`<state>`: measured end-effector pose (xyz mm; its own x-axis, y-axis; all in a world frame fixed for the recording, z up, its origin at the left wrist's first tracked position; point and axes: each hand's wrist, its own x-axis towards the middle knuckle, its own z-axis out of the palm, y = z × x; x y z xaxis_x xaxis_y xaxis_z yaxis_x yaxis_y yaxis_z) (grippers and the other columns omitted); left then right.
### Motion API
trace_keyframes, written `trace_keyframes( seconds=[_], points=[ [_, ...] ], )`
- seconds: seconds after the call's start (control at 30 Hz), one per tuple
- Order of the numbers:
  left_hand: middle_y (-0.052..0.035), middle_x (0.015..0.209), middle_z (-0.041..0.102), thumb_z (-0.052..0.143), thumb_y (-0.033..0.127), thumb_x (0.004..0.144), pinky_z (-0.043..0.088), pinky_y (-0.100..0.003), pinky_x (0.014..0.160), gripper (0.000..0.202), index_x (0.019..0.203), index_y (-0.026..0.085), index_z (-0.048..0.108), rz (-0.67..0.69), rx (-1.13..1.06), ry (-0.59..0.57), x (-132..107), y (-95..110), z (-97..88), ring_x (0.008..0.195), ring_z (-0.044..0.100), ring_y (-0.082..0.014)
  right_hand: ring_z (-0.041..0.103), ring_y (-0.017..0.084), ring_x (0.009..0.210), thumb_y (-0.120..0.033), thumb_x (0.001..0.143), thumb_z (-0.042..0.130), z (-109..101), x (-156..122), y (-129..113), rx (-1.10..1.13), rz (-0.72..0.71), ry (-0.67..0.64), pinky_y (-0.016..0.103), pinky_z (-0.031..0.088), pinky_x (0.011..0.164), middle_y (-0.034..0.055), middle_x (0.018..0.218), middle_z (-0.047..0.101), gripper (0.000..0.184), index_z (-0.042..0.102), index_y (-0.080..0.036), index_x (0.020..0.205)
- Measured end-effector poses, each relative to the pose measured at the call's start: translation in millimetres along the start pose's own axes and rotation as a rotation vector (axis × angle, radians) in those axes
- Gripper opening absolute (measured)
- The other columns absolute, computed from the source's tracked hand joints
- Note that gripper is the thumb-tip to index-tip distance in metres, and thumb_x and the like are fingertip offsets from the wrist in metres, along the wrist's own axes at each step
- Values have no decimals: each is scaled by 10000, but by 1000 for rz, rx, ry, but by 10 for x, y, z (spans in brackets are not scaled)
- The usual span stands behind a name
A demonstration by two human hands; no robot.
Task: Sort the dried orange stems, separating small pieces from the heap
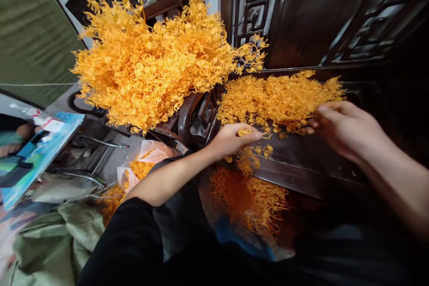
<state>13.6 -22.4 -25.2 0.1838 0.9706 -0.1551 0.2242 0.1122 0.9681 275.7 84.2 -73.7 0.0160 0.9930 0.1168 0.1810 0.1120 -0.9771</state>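
My left hand (237, 137) is closed around orange plastic sprigs, one (246, 132) showing between thumb and fingers. Another orange sprig (248, 161) hangs just below that hand. At the right end of a long pile of small orange flower-like pieces (278, 98), my right hand (338, 125) has its fingertips pressed together; whatever they pinch is hidden. The pile lies on a dark wooden bench (301, 156). Under the left hand, a heap of orange stems (254, 201) sits low, by a blue edge (241, 237) that is partly in shadow.
A large mound of orange sprigs (157, 62) rises at the upper left, beside a carved wooden armrest (192, 116). On the floor, a pink plastic bag (150, 149) holds more orange pieces. Another person's hand (10, 149) rests near a blue table (50, 152) at far left.
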Motion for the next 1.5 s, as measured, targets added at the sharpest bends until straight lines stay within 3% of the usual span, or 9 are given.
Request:
trace_keyframes(
  seconds=[0.1, 0.23, 0.43, 0.6, 0.77, 0.97, 1.13, 1.33, 1.5],
  points=[
    [-36, 878, 720, 787, 535, 816, 490, -289, 781, 450, 1057, 158, 736, -35, -89, 101, 46, -21, -1, 749, 601, -121, 647, 280, 850, -392, 822, 700, 225, -30, 27, -103, 101, -61, 522, 521, 811, 116, 872, 616, 206, 578, -235, 878],
    [-79, 1102, 737, 796, 342, 820, 509, -282, 845, 427, 1195, 161, 705, -85, -311, 135, 49, 75, 25, 941, 660, -155, 488, 437, 1335, -387, 776, 793, 270, -104, -123, -471, -252, -75, 631, 340, 1130, 244, 1310, 578, 288, 728, -176, 960],
    [-89, 1100, 712, 650, 247, 890, 522, -282, 798, 332, 1203, 156, 710, -129, -410, 110, 59, 169, 33, 961, 658, -160, 652, 257, 828, -451, 983, 592, 438, -563, -526, -404, -590, -128, 434, 521, 836, 95, 859, 684, 265, 680, -219, 890],
    [-98, 1071, 726, 591, 444, 976, 462, -343, 1028, 347, 984, 142, 762, 165, -1, 1, 30, 172, 55, 1102, 630, -201, 700, 273, 950, -397, 893, 734, 683, -801, -473, -293, -574, -223, 427, 557, 845, 111, 1098, 740, 388, 634, -217, 1222],
    [-95, 1063, 706, 649, 542, 931, 478, -333, 927, 436, 1099, 148, 730, 164, 383, -28, -45, 277, 45, 1005, 623, -207, 722, 242, 908, -268, 933, 621, 656, -873, -530, -222, -600, -160, 401, 568, 801, 94, 1072, 760, 244, 664, -239, 1171],
    [32, 584, 543, 548, 599, 966, 351, -248, 565, 489, 856, 154, 717, 88, 242, -106, -102, 387, -47, 535, 444, -96, 634, 206, 581, -465, 925, 689, 443, -559, -552, 86, -205, -42, 381, 527, 588, 36, 669, 647, 263, 597, -246, 810],
    [52, 503, 478, 634, 657, 889, 248, -246, 481, 525, 745, 154, 683, 44, 126, -11, -119, 352, -145, 447, 350, -70, 571, 158, 568, -449, 908, 691, 110, -179, -434, 294, -62, 272, 348, 488, 538, 52, 782, 585, 274, 497, -256, 887],
    [32, 560, 514, 559, 599, 975, 317, -233, 501, 532, 692, 156, 640, 67, 156, -79, -116, 280, -47, 483, 456, -74, 616, 180, 727, -444, 873, 771, 342, -684, -617, -187, -488, -291, 347, 516, 679, 64, 956, 678, 428, 642, -233, 1223],
    [25, 676, 579, 629, 568, 942, 350, -218, 480, 468, 732, 150, 636, 35, 48, -82, -79, 252, 64, 496, 496, -57, 658, 213, 792, -400, 941, 695, 472, -786, -510, -345, -511, -276, 382, 540, 753, 84, 990, 702, 331, 678, -200, 1205]
  ],
)
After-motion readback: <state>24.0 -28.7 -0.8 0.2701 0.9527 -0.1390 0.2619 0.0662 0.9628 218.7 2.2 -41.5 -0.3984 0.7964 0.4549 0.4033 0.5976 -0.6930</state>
